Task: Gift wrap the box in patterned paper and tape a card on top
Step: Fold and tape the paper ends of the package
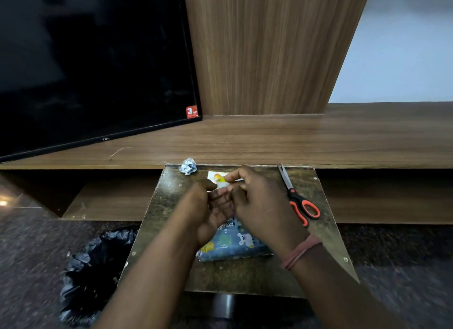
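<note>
The box [232,245], wrapped in blue paper printed with small animals, lies on the small table [245,277], partly hidden under both hands. Just beyond it is a white card [217,176] with an orange and yellow picture. My right hand [255,201] has its fingers curled, and its index finger and thumb pinch the card's near edge. My left hand [203,211] is cupped beside it, fingers curled toward the right hand and thumb tip at the card's near left corner. Whether the left hand holds anything is hidden.
Orange-handled scissors [297,201] lie on the table to the right. A crumpled paper ball [188,166] sits at the far left corner. A black bin bag [98,270] stands on the floor at left. A TV [93,59] rests on the wooden shelf [269,142] behind.
</note>
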